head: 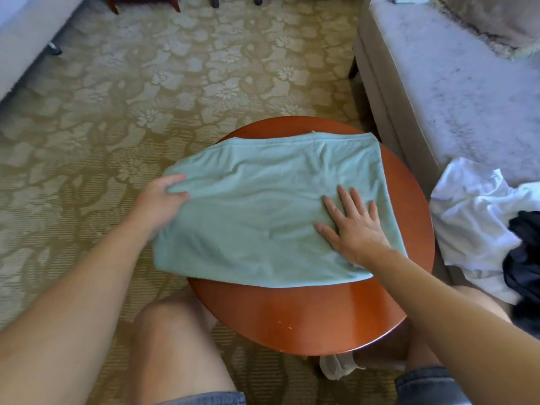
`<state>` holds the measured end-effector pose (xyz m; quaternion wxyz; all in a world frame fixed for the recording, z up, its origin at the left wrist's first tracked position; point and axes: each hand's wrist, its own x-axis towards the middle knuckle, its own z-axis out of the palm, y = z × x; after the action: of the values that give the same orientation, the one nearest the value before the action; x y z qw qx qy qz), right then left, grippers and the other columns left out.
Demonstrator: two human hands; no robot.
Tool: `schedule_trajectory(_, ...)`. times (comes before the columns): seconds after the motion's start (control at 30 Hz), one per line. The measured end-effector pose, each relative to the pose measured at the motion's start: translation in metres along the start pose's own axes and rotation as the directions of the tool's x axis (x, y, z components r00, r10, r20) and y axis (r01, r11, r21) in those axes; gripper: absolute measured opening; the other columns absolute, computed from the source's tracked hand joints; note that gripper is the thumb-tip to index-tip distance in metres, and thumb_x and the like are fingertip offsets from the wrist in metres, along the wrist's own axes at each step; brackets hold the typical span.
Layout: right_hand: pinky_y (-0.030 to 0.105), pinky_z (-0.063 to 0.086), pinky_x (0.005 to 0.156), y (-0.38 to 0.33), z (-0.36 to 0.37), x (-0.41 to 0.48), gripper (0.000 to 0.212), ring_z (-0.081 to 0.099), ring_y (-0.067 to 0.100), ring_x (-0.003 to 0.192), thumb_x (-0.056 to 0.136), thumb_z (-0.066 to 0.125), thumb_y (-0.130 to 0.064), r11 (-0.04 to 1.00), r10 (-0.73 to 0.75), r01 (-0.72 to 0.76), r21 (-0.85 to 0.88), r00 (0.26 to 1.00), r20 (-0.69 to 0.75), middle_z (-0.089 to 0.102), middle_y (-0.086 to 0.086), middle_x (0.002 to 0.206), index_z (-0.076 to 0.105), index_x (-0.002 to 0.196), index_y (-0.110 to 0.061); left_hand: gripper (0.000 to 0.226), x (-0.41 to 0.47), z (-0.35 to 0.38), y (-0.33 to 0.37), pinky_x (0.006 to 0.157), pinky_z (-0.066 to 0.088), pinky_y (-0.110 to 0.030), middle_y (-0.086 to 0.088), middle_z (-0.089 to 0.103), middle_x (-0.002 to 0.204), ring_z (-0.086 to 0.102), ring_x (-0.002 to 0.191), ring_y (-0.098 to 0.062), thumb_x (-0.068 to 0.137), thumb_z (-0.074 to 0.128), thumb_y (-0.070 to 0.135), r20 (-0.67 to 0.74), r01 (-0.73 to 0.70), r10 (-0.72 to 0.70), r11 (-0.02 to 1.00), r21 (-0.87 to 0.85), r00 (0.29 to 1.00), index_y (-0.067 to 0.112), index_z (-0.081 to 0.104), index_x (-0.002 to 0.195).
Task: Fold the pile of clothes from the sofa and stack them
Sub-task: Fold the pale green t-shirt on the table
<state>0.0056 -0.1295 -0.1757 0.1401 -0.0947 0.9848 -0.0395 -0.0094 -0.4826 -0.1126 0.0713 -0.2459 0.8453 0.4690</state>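
Carpet point(146, 97): woven beige, raised floral pattern.
Sofa point(453, 83): pale plush upholstery.
Table point(321, 311): round, glossy reddish wood.
Garment point(263, 200): soft mint-green knit, rough rectangle, flat on the table under both hands.
Clothes pile point(473, 217): crumpled white and dark cloth on the sofa, right of the fingers.
Right hand point(355, 226): fingers straight, spread, pressing the garment.
Left hand point(159, 200): fingers pinching the garment's left edge.

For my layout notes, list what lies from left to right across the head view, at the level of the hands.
Going right: left hand pinching the cloth's edge → mint-green garment → right hand flat on it → white clothes → dark garment.
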Motion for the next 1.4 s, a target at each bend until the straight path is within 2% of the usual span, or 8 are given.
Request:
schedule_trajectory(0.2,0.05,0.015,0.118,-0.028,0.002,-0.01,0.057,0.023,0.031,0.145,0.095,0.041,-0.053,0.947,0.006,0.075,0.312,0.968,-0.252,0.028,0.011,0.156,0.048,0.141,-0.02,0.078,-0.024,-0.03,0.066,0.106,0.041,-0.038,-0.001,0.05,0.14,0.053,0.122,-0.021,0.085,0.062,-0.008,0.29,-0.038,0.025,0.998,0.04,0.957,0.022,0.032,0.15)
schedule_trajectory(0.3,0.035,0.044,0.094,-0.021,0.004,-0.034,0.037,0.06,0.03,0.104,0.091,0.051,-0.034,0.849,0.202,0.172,0.5,0.767,-0.608,0.063,0.012,0.115,0.071,0.104,-0.006,0.08,-0.035,-0.027,0.102,0.106,0.043,-0.042,0.004,0.051,0.139,0.055,0.121,-0.02,0.085,0.063,-0.006,0.411,-0.081,0.008,0.984,0.161,0.912,0.027,0.031,0.15)
schedule_trajectory(0.6,0.031,0.055,0.078,0.023,-0.009,-0.054,0.044,0.06,0.019,0.088,0.102,0.035,-0.047,0.033,0.399,-0.064,0.997,0.916,0.046,0.063,0.009,0.104,0.058,0.117,-0.013,0.065,-0.089,0.083,0.19,0.085,0.048,-0.036,-0.012,0.048,0.134,0.054,0.113,-0.03,0.084,0.067,0.014,0.357,-0.237,0.038,0.813,0.533,0.933,0.012,0.038,0.142)
schedule_trajectory(0.73,0.032,0.054,0.087,0.029,-0.012,-0.051,0.056,0.062,0.016,0.092,0.1,0.028,-0.056,-0.056,0.334,-0.097,0.994,0.936,0.11,0.063,0.007,0.108,0.051,0.129,-0.014,0.085,-0.108,0.153,0.197,0.073,0.056,-0.033,0.0,0.047,0.118,0.061,0.078,-0.019,0.087,0.067,0.011,0.483,-0.177,0.032,0.95,0.258,0.875,0.019,0.015,0.154)
schedule_trajectory(0.9,0.044,0.045,0.105,0.04,-0.009,-0.05,0.073,0.056,0.018,0.121,0.076,0.058,-0.064,0.155,0.265,-0.155,0.976,0.958,0.109,0.057,0.0,0.134,0.049,0.137,-0.024,0.087,-0.103,0.165,0.158,0.089,0.046,-0.029,-0.003,0.027,0.156,0.049,0.127,-0.024,0.092,0.06,0.028,0.137,-0.272,0.251,0.948,0.168,0.958,0.03,0.0,0.155)
schedule_trajectory(1.13,0.011,0.045,0.067,0.04,-0.02,-0.047,0.059,0.059,0.014,0.092,0.077,0.051,-0.001,0.438,0.213,-0.076,0.896,0.977,-0.021,0.063,-0.01,0.102,0.053,0.131,-0.023,0.077,-0.112,0.181,0.033,0.12,0.003,-0.051,-0.006,-0.014,0.162,-0.012,0.149,-0.026,0.098,0.031,0.058,0.34,-0.324,0.104,0.644,0.693,0.935,0.026,-0.011,0.154)
schedule_trajectory(1.27,0.03,0.045,0.093,0.037,-0.039,-0.052,0.05,0.057,0.025,0.112,0.08,0.048,0.004,0.704,0.457,-0.148,0.695,0.843,-0.283,0.06,0.007,0.125,0.061,0.126,-0.009,0.076,-0.113,0.184,0.004,0.118,-0.009,-0.053,-0.003,-0.028,0.158,-0.027,0.145,-0.021,0.096,0.016,0.065,0.331,-0.403,0.23,0.57,0.716,0.915,0.025,-0.014,0.153)
schedule_trajectory(1.4,0.025,0.034,0.105,-0.006,-0.042,-0.036,0.039,0.052,0.025,0.126,0.091,0.048,-0.003,0.836,-0.059,0.168,0.523,0.974,-0.219,0.056,0.011,0.136,0.061,0.127,-0.006,0.088,-0.107,0.181,-0.003,0.12,-0.007,-0.049,-0.001,-0.021,0.161,-0.023,0.146,-0.018,0.089,0.021,0.072,0.306,-0.457,0.349,0.534,0.711,0.885,0.022,-0.012,0.154)
